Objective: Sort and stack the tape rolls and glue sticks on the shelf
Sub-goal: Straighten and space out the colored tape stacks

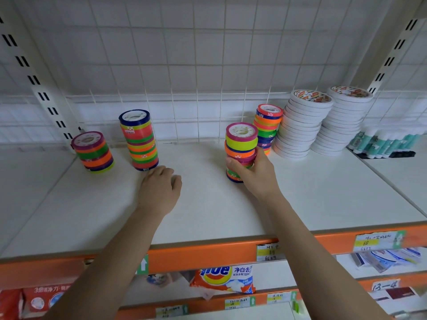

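1. The right hand (pixel 255 172) grips a stack of coloured tape rolls (pixel 240 153) standing mid-shelf.
2. The left hand (pixel 160 188) rests knuckles-up with fingers loosely curled, holding nothing, just before a taller coloured stack (pixel 139 139).
3. White tape stacks (pixel 300 125) and glue sticks (pixel 383 142) sit far right (against the wire grid).
4. White shelf (pixel 92 209), orange edge.

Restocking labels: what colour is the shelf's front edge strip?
Orange shelf front edge strip, clearest in the head view.

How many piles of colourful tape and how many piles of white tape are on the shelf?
Colourful tape piles: 4; the right hand holds one.
White tape piles: 2
Total: 6 piles
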The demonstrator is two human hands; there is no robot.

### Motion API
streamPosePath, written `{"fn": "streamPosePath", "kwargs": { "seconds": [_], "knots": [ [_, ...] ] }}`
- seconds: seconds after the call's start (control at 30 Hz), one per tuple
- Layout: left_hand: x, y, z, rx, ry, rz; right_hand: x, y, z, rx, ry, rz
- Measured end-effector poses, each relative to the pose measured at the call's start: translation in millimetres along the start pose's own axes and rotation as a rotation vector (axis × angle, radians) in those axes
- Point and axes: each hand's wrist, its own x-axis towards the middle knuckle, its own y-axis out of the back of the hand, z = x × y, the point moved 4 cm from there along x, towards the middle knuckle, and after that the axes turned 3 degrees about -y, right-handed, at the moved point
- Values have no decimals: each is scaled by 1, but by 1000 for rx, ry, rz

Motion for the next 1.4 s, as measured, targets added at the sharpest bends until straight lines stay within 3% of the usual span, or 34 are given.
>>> {"fn": "streamPosePath", "kwargs": {
  "seconds": [0.13,0.43,1.07,1.3,1.4],
  "knots": [
    [-1,1,1,6,-1,5,0,-3,-4,52,-7,32],
    [-1,-1,-1,-6,-7,15,2,-15,-23,85,-21,339],
    [1,-3,-3,11,-17,7,-1,0,-16,57,-3,103],
    [1,-4,-4,3,-3,7,-7,-2,-11,74,-54,171],
    [1,-4,-4,9,-5,5,-6,-4,-12,55,-46,120]
  ]
}}
